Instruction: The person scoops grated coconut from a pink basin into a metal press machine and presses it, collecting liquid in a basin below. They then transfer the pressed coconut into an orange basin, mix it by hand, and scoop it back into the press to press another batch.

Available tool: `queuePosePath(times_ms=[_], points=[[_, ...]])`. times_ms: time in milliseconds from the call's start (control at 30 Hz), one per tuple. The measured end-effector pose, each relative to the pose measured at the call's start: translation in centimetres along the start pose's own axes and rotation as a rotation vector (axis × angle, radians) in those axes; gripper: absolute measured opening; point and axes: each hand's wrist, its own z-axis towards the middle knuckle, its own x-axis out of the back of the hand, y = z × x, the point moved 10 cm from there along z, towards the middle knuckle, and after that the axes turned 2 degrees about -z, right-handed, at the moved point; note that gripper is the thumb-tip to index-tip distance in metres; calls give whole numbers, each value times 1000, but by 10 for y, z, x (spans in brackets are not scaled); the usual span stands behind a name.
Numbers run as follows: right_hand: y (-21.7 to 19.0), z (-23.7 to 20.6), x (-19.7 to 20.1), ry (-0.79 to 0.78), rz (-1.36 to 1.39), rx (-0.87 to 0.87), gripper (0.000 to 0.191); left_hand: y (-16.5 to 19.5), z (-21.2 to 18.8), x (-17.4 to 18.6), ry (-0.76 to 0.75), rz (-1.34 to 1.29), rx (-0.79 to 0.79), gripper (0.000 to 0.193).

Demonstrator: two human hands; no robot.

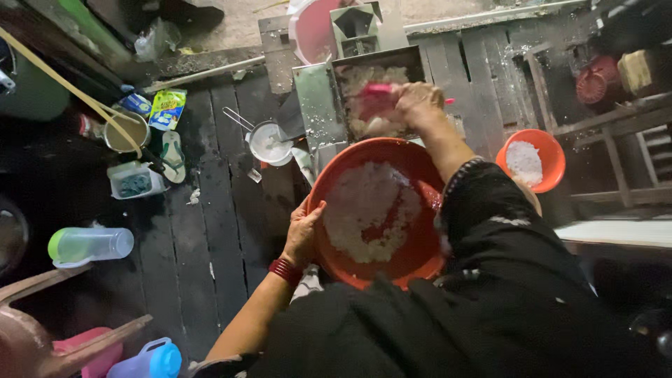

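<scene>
A large orange basin (pixel 413 248) (holding white grated bits) is steadied at its left rim by the left hand (pixel 302 234), whose fingers are wrapped over the edge. Beyond it, over a metal tray (pixel 318 105) of the same white bits, a pink scoop (pixel 378 98) is gripped in the closed right hand (pixel 418 105). A smaller orange bowl (pixel 542 150) is seen on the right, a ladle (pixel 269 140) on the left.

I see one green and yellow sachet (pixel 166 108) lying flat on the dark floorboards (pixel 210 231), just right of the brown bowl (pixel 126 131). A smaller blue packet (pixel 136 103) lies at that bowl's upper edge.
</scene>
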Motion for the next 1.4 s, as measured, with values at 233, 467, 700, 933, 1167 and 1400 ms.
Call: queuePosePath(times_ms=[233, 467, 700, 933, 1167, 1400], points=[[12, -12, -22, -157, -244, 132, 55, 4, 1, -2, 5, -12, -11, 38], [16, 3, -5, -120, -352, 163, 31, -1, 3, 2, 14, -26, 66, 39], [-4, -10, -24, -114, -219, 133, 42, -3, 13, 2, 9, 12, 86, 38], [23, -12, -2, -132, -153, -40, 49, 1, 12, 4, 30, 43, 76, 39], [-4, -1, -28, -66, -161, 118, 35, -7, 19, 3, 21, -3, 93, 40], [19, -10, 10, -180, -357, 98, 34, 2, 16, -2, -12, 16, 31, 40]])
